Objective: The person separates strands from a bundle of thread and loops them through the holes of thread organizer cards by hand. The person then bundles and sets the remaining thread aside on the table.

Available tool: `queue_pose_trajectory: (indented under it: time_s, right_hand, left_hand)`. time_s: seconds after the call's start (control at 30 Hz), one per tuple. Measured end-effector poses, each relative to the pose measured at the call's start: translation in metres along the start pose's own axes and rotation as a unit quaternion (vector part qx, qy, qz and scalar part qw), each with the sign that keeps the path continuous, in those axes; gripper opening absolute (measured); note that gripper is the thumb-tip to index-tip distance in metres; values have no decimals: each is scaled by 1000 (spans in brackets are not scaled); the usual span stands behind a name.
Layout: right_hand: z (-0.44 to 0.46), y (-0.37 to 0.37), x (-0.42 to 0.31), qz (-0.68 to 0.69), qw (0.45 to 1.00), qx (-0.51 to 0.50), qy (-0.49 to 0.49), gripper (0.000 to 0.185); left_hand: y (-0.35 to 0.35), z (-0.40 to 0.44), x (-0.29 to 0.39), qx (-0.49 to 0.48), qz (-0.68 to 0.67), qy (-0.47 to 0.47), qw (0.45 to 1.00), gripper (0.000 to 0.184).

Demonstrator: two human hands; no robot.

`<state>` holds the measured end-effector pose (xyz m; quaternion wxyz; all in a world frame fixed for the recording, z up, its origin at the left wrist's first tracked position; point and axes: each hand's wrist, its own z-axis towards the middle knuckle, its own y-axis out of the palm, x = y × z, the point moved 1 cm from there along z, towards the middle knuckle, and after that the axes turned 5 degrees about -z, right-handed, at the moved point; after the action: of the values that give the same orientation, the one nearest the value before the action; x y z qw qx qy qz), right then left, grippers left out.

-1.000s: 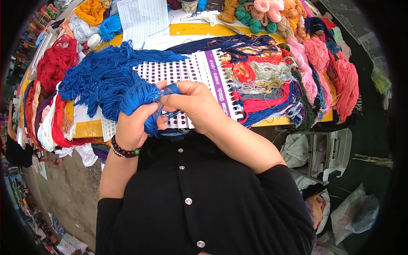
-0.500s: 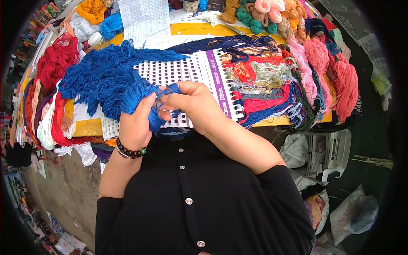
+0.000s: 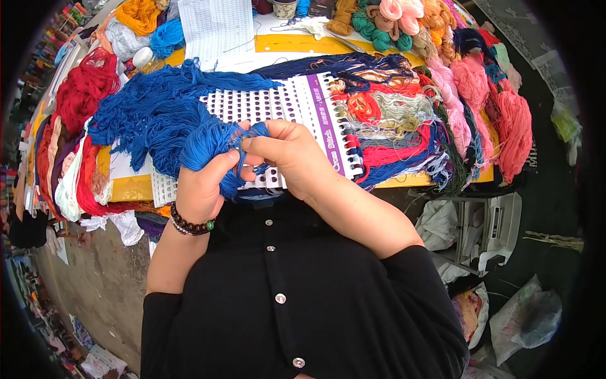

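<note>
Blue thread (image 3: 151,117) lies in a large loose heap on the left half of the table, its near end gathered in my hands. My left hand (image 3: 205,183), with a beaded bracelet on the wrist, is closed around the bundle. My right hand (image 3: 284,151) pinches loops of the same blue thread just to the right, thumb against the fingers. The fingertips of both hands nearly meet. Beneath them lies a white card with rows of holes (image 3: 252,107). A purple-striped card (image 3: 323,120) with punched edges holds many coloured threads (image 3: 391,114) to its right.
Red skeins (image 3: 82,88) lie at the left, pink skeins (image 3: 511,126) at the right. A printed sheet (image 3: 218,28), a small patterned pot (image 3: 284,9) and scissors (image 3: 346,43) are at the back. A white machine (image 3: 499,230) stands below the table's right side.
My left hand has shifted slightly, its thumb moving down and then back up beside the right fingertips. My right hand has stayed almost in place, still pinching the blue thread.
</note>
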<state>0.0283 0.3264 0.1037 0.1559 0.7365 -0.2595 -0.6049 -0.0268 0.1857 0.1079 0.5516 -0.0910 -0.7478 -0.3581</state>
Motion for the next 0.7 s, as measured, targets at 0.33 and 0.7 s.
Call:
queue_pose_trajectory:
  time_s: [0.33, 0.7]
  right_hand:
    - [5, -5, 4, -105, 994, -26, 7, 10]
    - [-18, -59, -122, 55, 964, -49, -254, 16]
  left_hand:
    - [6, -1, -1, -3, 33, 14, 999, 39]
    - [-107, 28, 69, 168, -275, 142, 936, 39]
